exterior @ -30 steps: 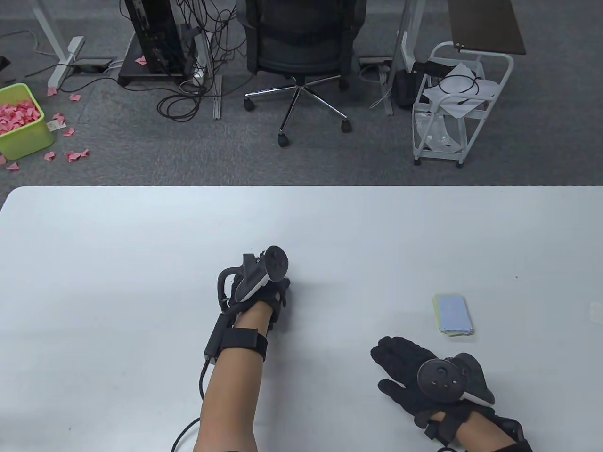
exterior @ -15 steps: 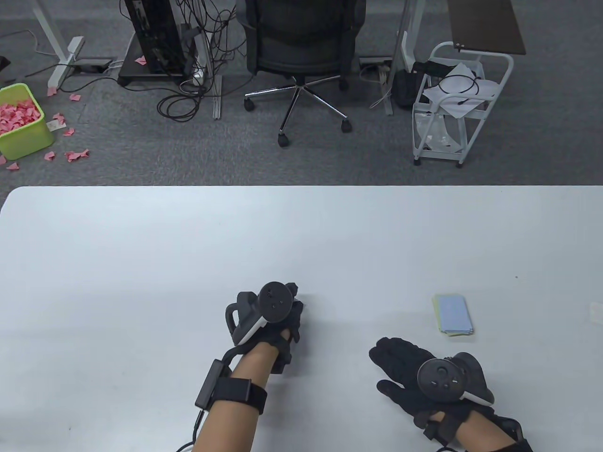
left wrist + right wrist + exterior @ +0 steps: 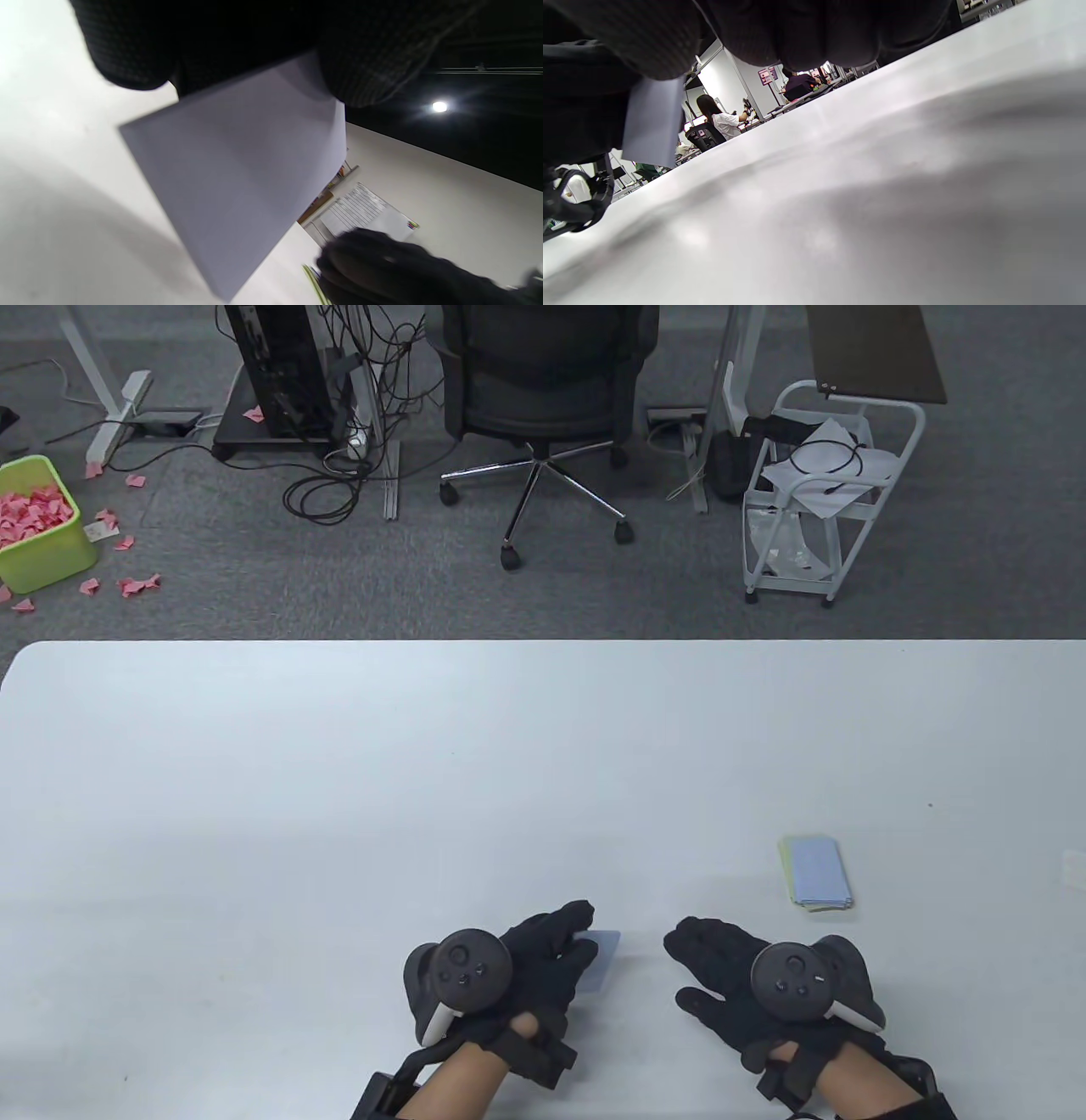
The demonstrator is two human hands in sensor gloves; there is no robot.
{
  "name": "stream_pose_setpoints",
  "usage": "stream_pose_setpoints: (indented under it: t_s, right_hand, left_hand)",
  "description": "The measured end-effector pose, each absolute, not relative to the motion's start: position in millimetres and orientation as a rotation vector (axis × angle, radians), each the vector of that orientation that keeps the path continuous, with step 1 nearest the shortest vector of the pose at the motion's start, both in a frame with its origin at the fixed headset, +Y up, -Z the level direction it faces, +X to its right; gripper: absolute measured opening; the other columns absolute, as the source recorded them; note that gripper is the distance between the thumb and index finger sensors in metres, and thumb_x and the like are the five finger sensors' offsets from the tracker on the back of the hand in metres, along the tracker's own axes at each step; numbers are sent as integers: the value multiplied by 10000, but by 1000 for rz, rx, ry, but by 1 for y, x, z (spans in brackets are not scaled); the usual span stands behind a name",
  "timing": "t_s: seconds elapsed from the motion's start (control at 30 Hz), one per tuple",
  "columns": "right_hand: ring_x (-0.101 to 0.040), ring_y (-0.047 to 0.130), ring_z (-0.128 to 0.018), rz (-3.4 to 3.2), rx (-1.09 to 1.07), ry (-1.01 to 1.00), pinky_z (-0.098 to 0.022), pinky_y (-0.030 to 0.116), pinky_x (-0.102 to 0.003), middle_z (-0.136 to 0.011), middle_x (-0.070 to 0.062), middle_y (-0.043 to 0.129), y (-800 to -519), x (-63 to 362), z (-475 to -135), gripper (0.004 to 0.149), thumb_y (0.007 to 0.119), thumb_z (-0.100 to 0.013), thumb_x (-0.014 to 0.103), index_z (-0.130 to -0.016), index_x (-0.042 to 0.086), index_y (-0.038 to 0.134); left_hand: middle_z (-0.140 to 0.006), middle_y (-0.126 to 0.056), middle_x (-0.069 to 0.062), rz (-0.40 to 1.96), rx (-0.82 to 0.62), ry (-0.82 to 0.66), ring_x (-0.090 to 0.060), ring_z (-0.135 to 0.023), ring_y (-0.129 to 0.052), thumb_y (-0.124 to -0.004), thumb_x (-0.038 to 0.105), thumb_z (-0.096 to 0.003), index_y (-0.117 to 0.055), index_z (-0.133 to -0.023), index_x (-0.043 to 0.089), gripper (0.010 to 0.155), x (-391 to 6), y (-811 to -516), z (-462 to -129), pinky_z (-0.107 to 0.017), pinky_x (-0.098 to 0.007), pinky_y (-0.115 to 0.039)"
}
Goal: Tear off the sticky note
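Observation:
My left hand [image 3: 543, 954] is near the table's front edge and pinches a single pale blue sticky note [image 3: 601, 957] between its fingers. The note fills the left wrist view [image 3: 237, 182], held just above the table, and shows at the left of the right wrist view [image 3: 654, 123]. The sticky note pad [image 3: 816, 873], blue on top with yellow-green underneath, lies flat on the white table [image 3: 339, 780] to the right. My right hand [image 3: 721, 976] rests flat on the table, fingers spread and empty, just below and left of the pad.
Beyond the table's far edge are an office chair [image 3: 543, 398], a white wire cart [image 3: 819, 492] and a green bin [image 3: 38, 526] of pink paper scraps. A small pale object [image 3: 1074, 869] lies at the table's right edge.
My left hand has drawn back toward the front edge and turned palm down, and the blue note now shows in its fingers. My right hand and the pad have not moved.

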State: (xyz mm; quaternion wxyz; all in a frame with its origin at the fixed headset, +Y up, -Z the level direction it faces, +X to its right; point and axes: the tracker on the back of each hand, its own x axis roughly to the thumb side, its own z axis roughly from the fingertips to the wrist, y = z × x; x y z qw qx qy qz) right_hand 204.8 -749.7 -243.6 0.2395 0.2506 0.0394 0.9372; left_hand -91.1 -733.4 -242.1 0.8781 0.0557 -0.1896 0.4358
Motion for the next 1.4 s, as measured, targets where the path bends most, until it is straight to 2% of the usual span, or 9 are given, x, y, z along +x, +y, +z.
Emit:
stream_pose_setpoints:
  t_s: [0.1, 0.33, 0.4, 0.63, 0.73, 0.9, 1.07, 1.23, 1.4]
  right_hand:
    - [-316, 665, -954, 2504, 652, 149, -686, 618, -482, -1041, -7, 614, -752, 204, -244, 621, 771, -438, 554, -963, 266, 609]
    - [-317, 676, -944, 2169, 500, 320, -679, 633, -471, -1040, -17, 607, -758, 194, -243, 653, 770, -440, 583, -974, 259, 580]
    - [-314, 693, -933, 2081, 472, 378, -674, 643, -465, -1030, -17, 621, -760, 190, -243, 650, 778, -441, 582, -969, 255, 587]
    - [-223, 911, -744, 1978, 391, 360, -576, 770, -395, -830, 37, 859, -757, 186, -239, 440, 793, -454, 495, -830, 270, 760]
    - [-196, 941, -692, 1969, 382, 376, -550, 791, -376, -785, 43, 883, -758, 188, -240, 433, 778, -450, 487, -821, 263, 759]
    - [-186, 956, -653, 1745, 423, 489, -538, 797, -374, -748, 40, 901, -763, 192, -242, 426, 736, -462, 480, -826, 258, 758]
    - [-191, 959, -630, 1568, 471, 648, -532, 794, -385, -726, 25, 912, -768, 185, -241, 423, 737, -467, 458, -833, 249, 764]
    - [-190, 953, -632, 1462, 509, 772, -540, 787, -387, -727, 26, 906, -771, 177, -238, 427, 729, -474, 460, -846, 252, 751]
    - [-182, 955, -624, 1463, 527, 829, -537, 789, -384, -713, 37, 908, -774, 172, -236, 444, 727, -479, 466, -859, 237, 740]
  left_hand:
    - [-821, -942, -30, 913, 162, -441, -329, -685, -980, -899, 340, -525, -844, -952, 156, 468, -91, -728, -239, -516, -529, -829]
    - [-817, -955, -8, 1141, 113, -459, -308, -681, -989, -912, 353, -522, -856, -938, 180, 454, -79, -731, -239, -519, -518, -831]
    - [-808, -963, -1, 1188, 109, -462, -266, -618, -1009, -920, 360, -518, -865, -928, 187, 448, -76, -732, -238, -502, -497, -843]
    - [-813, -961, 9, 1317, 99, -428, -248, -611, -1010, -920, 371, -522, -859, -930, 199, 447, -73, -733, -235, -512, -492, -838]
    - [-836, -942, -12, 1366, 49, -433, -265, -630, -996, -895, 374, -537, -839, -955, 179, 464, -72, -737, -237, -519, -505, -825]
    - [-901, -900, -52, 1524, -101, -536, -301, -680, -970, -878, 383, -553, -786, -1012, 153, 522, -70, -739, -240, -544, -533, -800]
    - [-933, -871, -40, 1525, -172, -629, -313, -730, -930, -911, 437, -533, -749, -1044, 163, 602, -69, -737, -242, -575, -558, -764]
    - [-1102, -703, -123, 1513, -259, -708, -467, -911, -728, -879, 551, -539, -569, -1159, 125, 813, -64, -740, -242, -631, -608, -672]
    - [-1161, -624, -167, 1558, -389, -791, -546, -991, -593, -853, 551, -559, -460, -1197, 99, 875, -54, -743, -241, -662, -677, -583]
